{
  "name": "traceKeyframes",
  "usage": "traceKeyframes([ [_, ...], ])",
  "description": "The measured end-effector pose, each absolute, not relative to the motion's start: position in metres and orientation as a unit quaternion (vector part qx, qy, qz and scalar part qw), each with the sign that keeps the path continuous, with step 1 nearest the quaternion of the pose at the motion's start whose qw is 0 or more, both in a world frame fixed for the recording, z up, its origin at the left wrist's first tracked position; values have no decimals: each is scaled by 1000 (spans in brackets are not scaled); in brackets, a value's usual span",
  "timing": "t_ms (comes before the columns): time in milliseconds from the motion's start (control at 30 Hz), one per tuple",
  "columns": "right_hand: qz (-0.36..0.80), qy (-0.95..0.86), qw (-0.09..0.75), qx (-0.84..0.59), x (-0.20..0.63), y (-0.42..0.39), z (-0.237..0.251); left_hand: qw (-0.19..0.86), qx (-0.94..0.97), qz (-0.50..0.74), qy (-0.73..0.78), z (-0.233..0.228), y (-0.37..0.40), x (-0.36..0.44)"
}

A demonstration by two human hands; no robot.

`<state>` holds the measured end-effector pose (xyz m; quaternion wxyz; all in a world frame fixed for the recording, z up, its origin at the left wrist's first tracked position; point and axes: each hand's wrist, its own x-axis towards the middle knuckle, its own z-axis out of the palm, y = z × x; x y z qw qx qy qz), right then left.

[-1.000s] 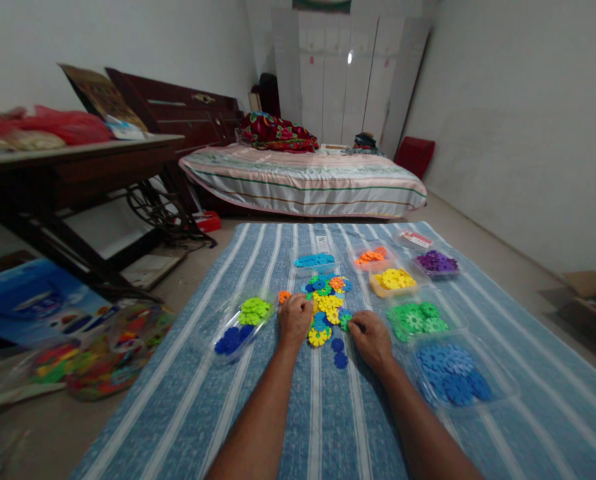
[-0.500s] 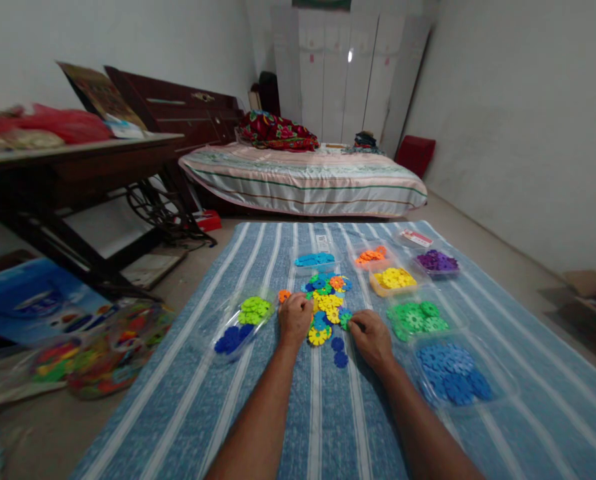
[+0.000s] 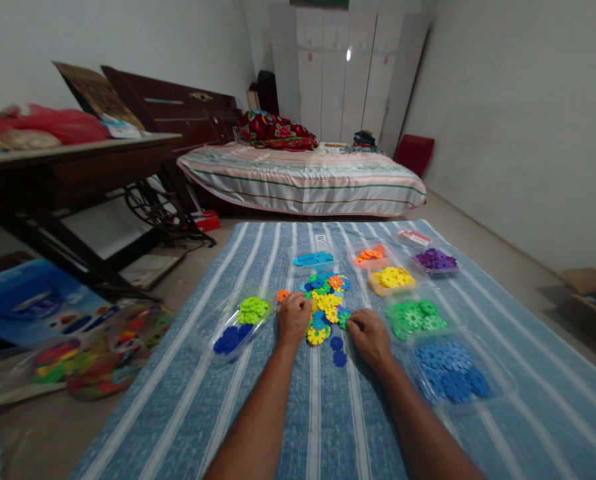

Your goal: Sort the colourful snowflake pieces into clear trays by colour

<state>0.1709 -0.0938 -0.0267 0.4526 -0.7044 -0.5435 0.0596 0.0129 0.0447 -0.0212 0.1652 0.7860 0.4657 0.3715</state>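
Two hands sit low on the striped cloth [image 3: 288, 427], flanking a mixed pile of snowflake discs [image 3: 325, 303]. Left hand [image 3: 294, 319] rests knuckles-up on the pile's left edge, fingers curled; can't tell if it grips anything. Right hand [image 3: 371, 337] has fingertips pinched together at a green disc [image 3: 345, 319] on the pile's right edge; it's the nearer hand to that piece. Pile runs away from the body, long axis roughly along the stripes. Two loose dark blue discs [image 3: 337, 351] lie between the wrists. Green tray [image 3: 415, 317] just right of right hand, blue tray [image 3: 451, 380] nearer, lime/blue tray [image 3: 241, 323] left. Open cloth toward the body.
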Motion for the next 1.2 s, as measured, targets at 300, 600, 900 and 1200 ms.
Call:
traceKeyframes([
  [300,59,-542,443,-711,171,-93,-27,169,787,370,464,-21,44,13],
  [600,64,-545,449,-705,172,-93,-29,166,786,369,467,-18,43,13],
  [900,62,-542,449,-708,172,-93,-28,166,787,367,468,-18,43,13],
  [1200,64,-546,442,-709,173,-93,-27,168,788,368,464,-19,44,13],
])
